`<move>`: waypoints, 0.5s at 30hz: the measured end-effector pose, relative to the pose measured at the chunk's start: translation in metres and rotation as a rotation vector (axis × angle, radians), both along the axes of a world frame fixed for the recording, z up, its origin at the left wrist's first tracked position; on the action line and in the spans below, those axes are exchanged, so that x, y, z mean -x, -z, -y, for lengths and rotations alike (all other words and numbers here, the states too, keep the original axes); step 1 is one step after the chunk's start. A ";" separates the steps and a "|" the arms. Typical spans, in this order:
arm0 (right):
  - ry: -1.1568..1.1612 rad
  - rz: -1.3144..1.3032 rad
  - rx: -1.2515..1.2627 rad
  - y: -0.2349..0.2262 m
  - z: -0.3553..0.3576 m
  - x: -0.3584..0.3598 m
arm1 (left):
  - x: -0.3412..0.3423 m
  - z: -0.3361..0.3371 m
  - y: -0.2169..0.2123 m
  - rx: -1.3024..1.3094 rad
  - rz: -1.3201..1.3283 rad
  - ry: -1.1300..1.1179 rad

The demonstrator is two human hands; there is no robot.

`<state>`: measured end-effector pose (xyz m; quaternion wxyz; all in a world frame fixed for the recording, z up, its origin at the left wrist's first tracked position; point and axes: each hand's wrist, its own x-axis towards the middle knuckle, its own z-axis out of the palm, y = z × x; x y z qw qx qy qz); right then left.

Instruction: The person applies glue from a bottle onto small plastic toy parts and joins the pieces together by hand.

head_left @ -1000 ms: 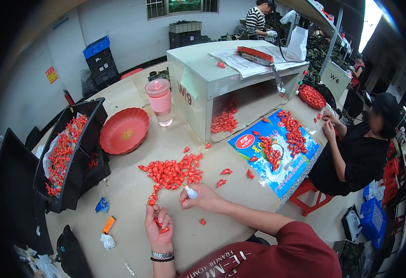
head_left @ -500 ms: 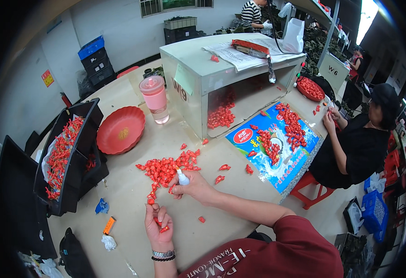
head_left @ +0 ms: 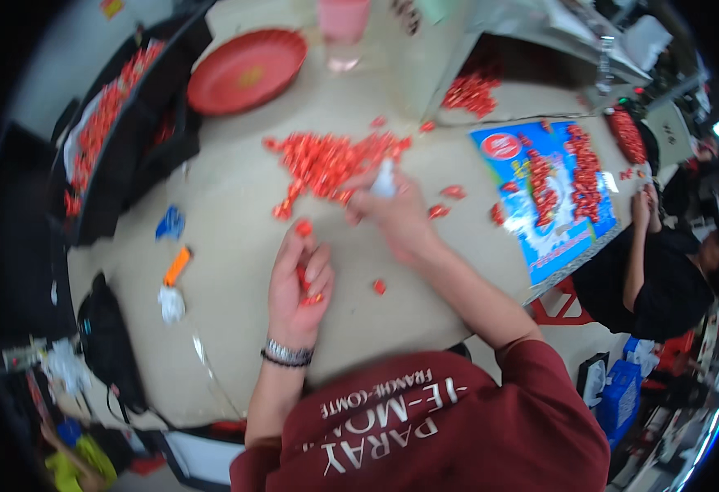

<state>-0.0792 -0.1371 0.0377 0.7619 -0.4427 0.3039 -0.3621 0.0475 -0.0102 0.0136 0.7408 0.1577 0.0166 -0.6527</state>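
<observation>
My left hand [head_left: 294, 287] is closed, palm up, around several small glossy red pieces; one red piece [head_left: 303, 228] stands at its fingertips. Between the thumb and fingers of my right hand [head_left: 399, 215] is a small white bottle [head_left: 385, 180]. The same hand's fingertips are at a red piece by the pile's near edge; blur hides whether they grip it. A loose pile of red pieces [head_left: 322, 160] lies on the table just beyond both hands. One single red piece [head_left: 379, 287] lies nearer me, between my forearms.
A red dish [head_left: 248, 72] and a black bin [head_left: 134, 123] of orange-red parts stand at left. Farther right are a pale box-shaped stand [head_left: 433, 57] and a blue printed sheet [head_left: 568, 242] bearing red pieces. An orange lighter [head_left: 177, 266] lies left. A co-worker [head_left: 663, 271] sits at right.
The view has tilted downward, so the table appears higher in the picture. My right hand has moved a little away from my left hand, still with the white bottle. The left hand keeps its red pieces.
</observation>
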 end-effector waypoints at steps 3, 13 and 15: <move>-0.030 -0.051 -0.022 0.003 0.003 0.000 | 0.002 0.004 -0.003 -0.078 -0.003 -0.021; -0.044 -0.036 0.089 0.018 -0.004 0.003 | 0.005 0.001 0.006 -0.046 0.021 0.033; -0.063 -0.068 0.171 0.016 -0.005 0.003 | 0.005 0.000 0.006 -0.035 0.010 0.038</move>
